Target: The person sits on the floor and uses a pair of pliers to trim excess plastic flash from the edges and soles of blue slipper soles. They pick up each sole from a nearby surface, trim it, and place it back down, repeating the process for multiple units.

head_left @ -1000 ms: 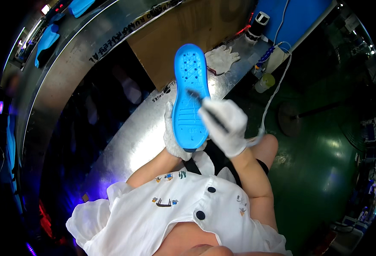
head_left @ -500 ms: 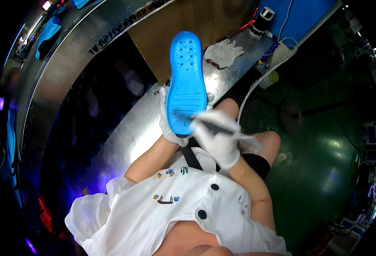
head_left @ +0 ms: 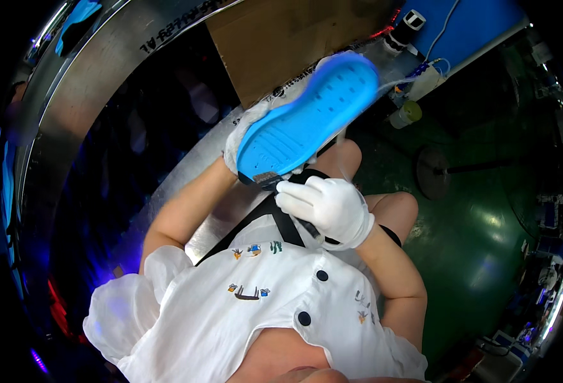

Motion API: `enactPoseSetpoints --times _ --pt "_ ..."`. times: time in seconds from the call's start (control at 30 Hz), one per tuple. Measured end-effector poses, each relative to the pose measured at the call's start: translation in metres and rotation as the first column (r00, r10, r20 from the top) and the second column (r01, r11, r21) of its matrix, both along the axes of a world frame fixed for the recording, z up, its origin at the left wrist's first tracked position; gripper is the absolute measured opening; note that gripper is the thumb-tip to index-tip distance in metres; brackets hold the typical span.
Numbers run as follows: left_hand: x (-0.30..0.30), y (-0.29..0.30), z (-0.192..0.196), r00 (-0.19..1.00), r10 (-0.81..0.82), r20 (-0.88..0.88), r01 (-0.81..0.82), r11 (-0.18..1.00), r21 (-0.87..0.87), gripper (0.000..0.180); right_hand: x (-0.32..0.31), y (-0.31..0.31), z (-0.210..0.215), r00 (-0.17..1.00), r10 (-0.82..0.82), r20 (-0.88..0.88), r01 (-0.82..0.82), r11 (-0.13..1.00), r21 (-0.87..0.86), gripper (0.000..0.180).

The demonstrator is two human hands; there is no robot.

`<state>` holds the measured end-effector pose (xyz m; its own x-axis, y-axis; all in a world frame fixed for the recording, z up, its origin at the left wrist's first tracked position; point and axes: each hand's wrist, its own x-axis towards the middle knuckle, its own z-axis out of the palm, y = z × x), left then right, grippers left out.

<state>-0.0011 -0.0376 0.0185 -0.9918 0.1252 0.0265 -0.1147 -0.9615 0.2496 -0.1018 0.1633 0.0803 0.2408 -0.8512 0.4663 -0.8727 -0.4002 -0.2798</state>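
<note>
A blue shoe sole (head_left: 294, 124), its hollow inner face up, lies tilted with the toe toward the far right. My left hand (head_left: 235, 143), in a white glove, holds it from beneath and along its left edge; most of those fingers are hidden behind it. My right hand (head_left: 329, 210), also gloved in white, is closed on a dark brush (head_left: 268, 180). The brush's greyish head meets the heel rim at the near end of the sole. Part of its handle shows below the right palm.
A metal bench (head_left: 214, 214) runs beneath the sole, with brown cardboard (head_left: 275, 48) behind it. A black-and-white cylinder (head_left: 408, 29) and a yellow-lidded cup (head_left: 406, 113) are at the far right. A thin pale hose (head_left: 396, 82) passes behind the sole. A round stand base (head_left: 431, 171) is on the green floor.
The sole has swung from nearly upright to tilted, its toe going right. My right hand, blurred before over the heel, has moved slightly down, with the brush at the heel rim.
</note>
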Motion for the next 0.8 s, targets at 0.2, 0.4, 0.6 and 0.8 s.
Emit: enactPoseSetpoints --times 0.2,0.4,0.6,0.8 --pt "-0.001 -0.028 0.014 0.989 0.041 0.139 0.046 0.819 -0.571 0.056 0.001 -0.015 0.0 0.981 -0.041 0.189 0.037 0.999 0.024 0.02" --pt "0.005 -0.039 0.027 0.787 -0.171 -0.593 -0.617 -0.258 -0.744 0.051 0.002 -0.011 0.022 0.93 -0.133 0.342 0.128 0.991 0.037 0.022" --pt "-0.013 -0.045 0.021 0.993 0.108 -0.044 -0.075 0.305 -0.949 0.049 -0.005 -0.003 0.026 0.976 -0.087 0.2 0.101 0.993 -0.06 0.023" --pt "-0.013 -0.039 0.053 0.947 0.229 0.227 0.08 0.517 -0.852 0.044 -0.004 0.002 0.037 0.992 -0.127 -0.028 0.126 0.992 -0.021 0.027"
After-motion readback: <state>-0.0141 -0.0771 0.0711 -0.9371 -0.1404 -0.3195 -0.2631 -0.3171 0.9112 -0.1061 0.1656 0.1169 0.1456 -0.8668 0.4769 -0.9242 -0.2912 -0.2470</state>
